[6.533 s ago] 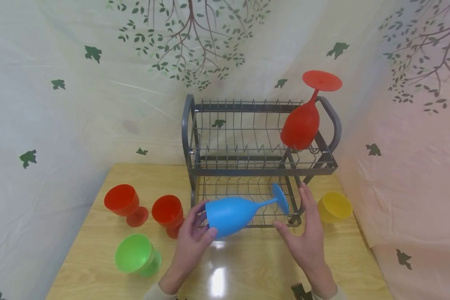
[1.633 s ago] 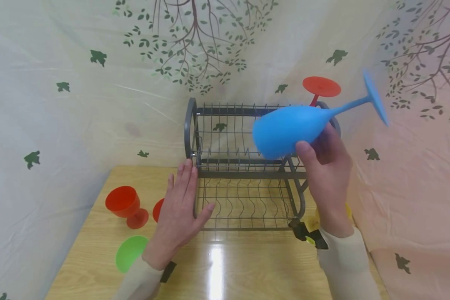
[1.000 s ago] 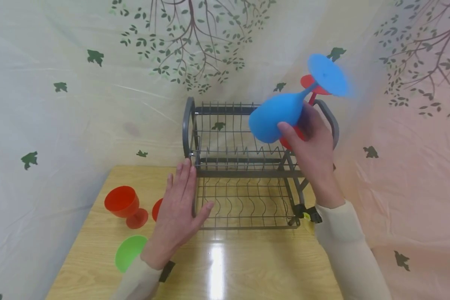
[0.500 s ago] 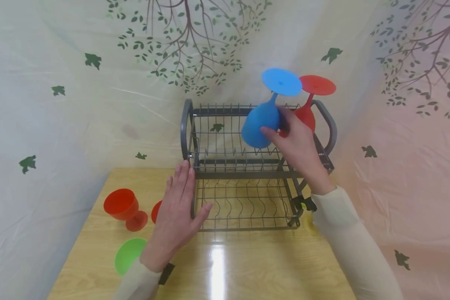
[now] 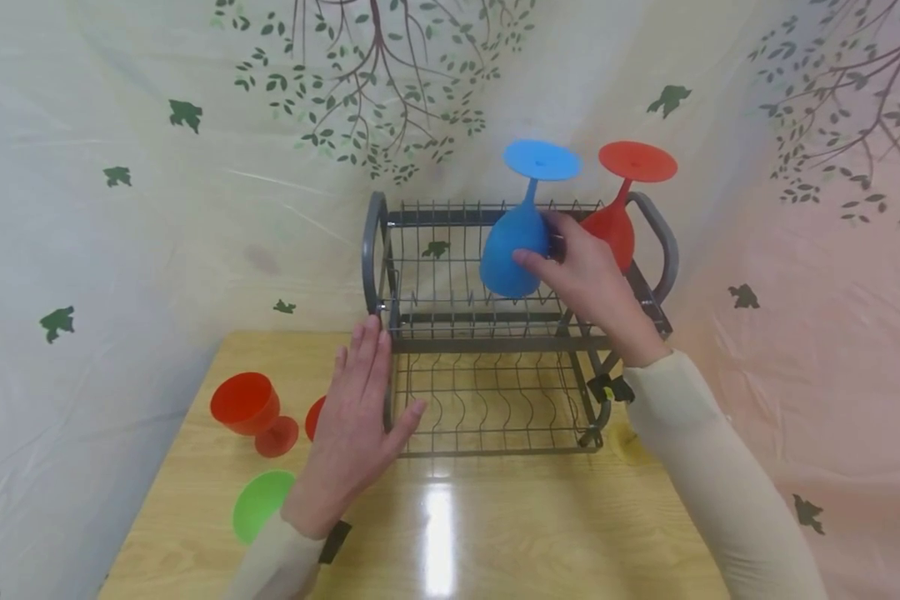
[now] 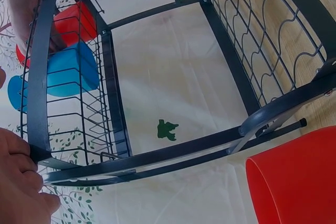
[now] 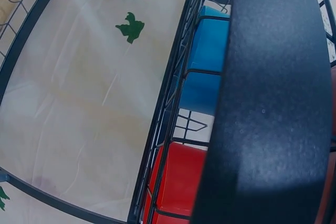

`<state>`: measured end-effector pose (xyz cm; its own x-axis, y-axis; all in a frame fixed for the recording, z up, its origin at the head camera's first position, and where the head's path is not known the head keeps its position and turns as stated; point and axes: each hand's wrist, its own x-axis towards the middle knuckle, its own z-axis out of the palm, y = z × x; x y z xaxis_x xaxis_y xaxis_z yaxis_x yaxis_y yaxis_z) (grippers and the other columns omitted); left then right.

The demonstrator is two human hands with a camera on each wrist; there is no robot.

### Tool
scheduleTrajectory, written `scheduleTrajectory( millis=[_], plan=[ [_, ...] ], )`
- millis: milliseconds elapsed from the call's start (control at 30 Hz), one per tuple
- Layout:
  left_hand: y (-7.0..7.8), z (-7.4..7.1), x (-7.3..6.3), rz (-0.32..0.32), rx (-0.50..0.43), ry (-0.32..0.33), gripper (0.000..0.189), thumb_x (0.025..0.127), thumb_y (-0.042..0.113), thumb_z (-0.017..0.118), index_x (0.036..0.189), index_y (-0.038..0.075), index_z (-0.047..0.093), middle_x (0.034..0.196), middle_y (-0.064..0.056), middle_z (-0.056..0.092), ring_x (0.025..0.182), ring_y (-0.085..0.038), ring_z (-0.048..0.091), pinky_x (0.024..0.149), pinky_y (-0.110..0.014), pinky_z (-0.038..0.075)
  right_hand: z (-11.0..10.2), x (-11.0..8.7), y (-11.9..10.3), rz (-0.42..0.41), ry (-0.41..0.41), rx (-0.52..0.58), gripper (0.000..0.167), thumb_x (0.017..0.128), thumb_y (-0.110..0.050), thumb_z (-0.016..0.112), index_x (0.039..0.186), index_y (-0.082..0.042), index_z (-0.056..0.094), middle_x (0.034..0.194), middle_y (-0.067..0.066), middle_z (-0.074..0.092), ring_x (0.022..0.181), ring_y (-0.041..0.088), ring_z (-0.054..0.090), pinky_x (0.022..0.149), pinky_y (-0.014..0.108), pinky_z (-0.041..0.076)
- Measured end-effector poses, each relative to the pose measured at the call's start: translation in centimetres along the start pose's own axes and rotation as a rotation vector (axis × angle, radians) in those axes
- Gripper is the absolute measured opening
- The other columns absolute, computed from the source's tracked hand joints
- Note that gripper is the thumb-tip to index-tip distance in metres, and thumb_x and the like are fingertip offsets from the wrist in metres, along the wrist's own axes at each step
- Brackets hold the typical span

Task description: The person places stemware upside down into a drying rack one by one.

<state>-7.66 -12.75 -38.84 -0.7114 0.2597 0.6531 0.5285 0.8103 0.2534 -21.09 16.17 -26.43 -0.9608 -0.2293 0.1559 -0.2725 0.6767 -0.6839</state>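
Observation:
My right hand [image 5: 588, 275] grips the bowl of a blue plastic wine glass [image 5: 513, 258], fingers round its right side and thumb in front. The glass is upside down in the upper tier of a dark two-tier dish rack [image 5: 480, 344], foot upward and leaning slightly right. Beside it on the right stands an upturned red wine glass [image 5: 615, 233], partly covered by my right hand. My left hand [image 5: 348, 433] rests with straight fingers against the rack's left front post. In the left wrist view, the blue glass [image 6: 73, 72] sits low between the wires.
On the wooden table [image 5: 450, 517] at left are a red goblet [image 5: 245, 404], another red goblet [image 5: 315, 417] mostly behind my left hand, and a green cup [image 5: 261, 504]. A yellow cup [image 5: 628, 442] is mostly hidden by my right sleeve. A patterned sheet hangs behind.
The blue wine glass went from sideways near the left hand into the right hand, then upside down into the upper tier, shifting left. The left hand let go of it and moved to the rack's post.

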Motion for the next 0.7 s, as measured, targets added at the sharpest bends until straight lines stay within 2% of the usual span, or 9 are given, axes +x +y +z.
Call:
scheduleTrajectory(
  millis=[233, 433, 567, 700],
  plan=[
    [0.1, 0.0, 0.0, -0.013, 0.001, -0.014, 0.087, 0.107, 0.062, 0.025, 0.159, -0.007, 0.029, 0.170, -0.020, 0.019, 0.159, -0.033, 0.012, 0.128, -0.050, 0.013, -0.1, 0.2, -0.1, 0.011, -0.035, -0.033, 0.081, 0.099, -0.042, 0.069, 0.162, -0.010, 0.030, 0.160, 0.017, 0.043, 0.141, 0.044, 0.048, 0.107, 0.061, 0.046],
    [0.0, 0.2, 0.1, 0.004, 0.002, 0.001, 0.085, 0.107, 0.061, 0.026, 0.159, -0.007, 0.028, 0.169, -0.022, 0.020, 0.158, -0.034, 0.012, 0.127, -0.053, 0.016, -0.3, 0.1, -0.1, 0.008, -0.035, -0.015, 0.083, 0.098, -0.045, 0.068, 0.163, -0.012, 0.029, 0.162, 0.015, 0.041, 0.142, 0.043, 0.047, 0.107, 0.060, 0.046],
    [-0.1, 0.3, 0.1, 0.015, 0.005, 0.020, 0.084, 0.108, 0.059, 0.028, 0.159, -0.007, 0.028, 0.169, -0.023, 0.021, 0.158, -0.035, 0.013, 0.127, -0.051, 0.014, -0.5, -0.9, -0.3, -0.030, 0.030, 0.026, 0.079, 0.097, -0.047, 0.070, 0.160, -0.014, 0.036, 0.159, 0.011, 0.046, 0.141, 0.037, 0.049, 0.108, 0.057, 0.047],
    [-0.1, 0.3, 0.1, 0.024, 0.003, 0.036, 0.083, 0.108, 0.057, 0.029, 0.157, -0.009, 0.030, 0.168, -0.023, 0.022, 0.158, -0.036, 0.014, 0.128, -0.047, 0.010, -0.7, -2.8, -0.5, -0.066, 0.150, 0.076, 0.075, 0.096, -0.050, 0.069, 0.158, -0.015, 0.042, 0.156, 0.006, 0.051, 0.140, 0.030, 0.051, 0.110, 0.054, 0.047]
  ],
)
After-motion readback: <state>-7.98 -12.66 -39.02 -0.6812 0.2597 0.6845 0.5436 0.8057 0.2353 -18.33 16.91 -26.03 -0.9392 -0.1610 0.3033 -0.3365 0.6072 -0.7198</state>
